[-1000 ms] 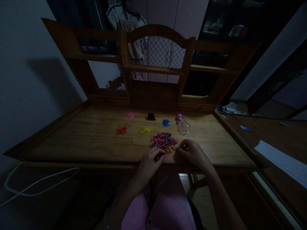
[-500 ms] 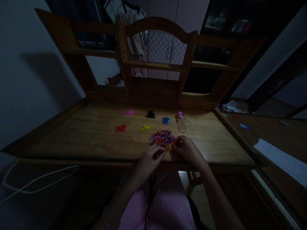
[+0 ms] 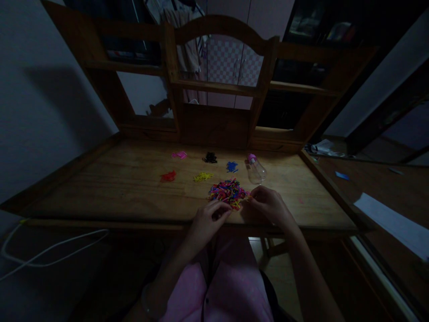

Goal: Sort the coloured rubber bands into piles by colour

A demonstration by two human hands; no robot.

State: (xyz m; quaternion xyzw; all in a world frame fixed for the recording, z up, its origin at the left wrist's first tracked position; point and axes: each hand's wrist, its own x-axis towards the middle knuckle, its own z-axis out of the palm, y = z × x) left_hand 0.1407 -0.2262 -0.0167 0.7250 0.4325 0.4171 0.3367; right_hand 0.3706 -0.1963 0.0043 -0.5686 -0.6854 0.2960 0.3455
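Observation:
A mixed pile of small coloured pieces, thin and loop-like as rubber bands (image 3: pixel 228 190), lies on the wooden desk. My left hand (image 3: pixel 211 217) rests at the pile's near left edge, thumb and forefinger pinched together; whatever is between them is too small to make out. On the pile's right side, my right hand (image 3: pixel 268 203) pinches a yellowish band-like piece (image 3: pixel 248 198) at its fingertips. Behind the pile are sorted heaps: yellow pieces (image 3: pixel 203 177), blue pieces (image 3: pixel 231 167), black pieces (image 3: pixel 210 157), pink pieces (image 3: pixel 179 154) and red pieces (image 3: pixel 168 176).
A clear bottle with a pink cap (image 3: pixel 256 170) lies on the desk (image 3: pixel 100 188) right of the blue heap. A wooden shelf unit (image 3: pixel 214 87) rises at the back. White paper (image 3: pixel 392 221) lies on the surface to the right, and a white cable (image 3: pixel 60 248) hangs at left.
My right hand has shifted slightly right, away from the pile, and a yellowish piece now shows at its fingertips. My left hand has stayed nearly in place. The view has tilted slightly.

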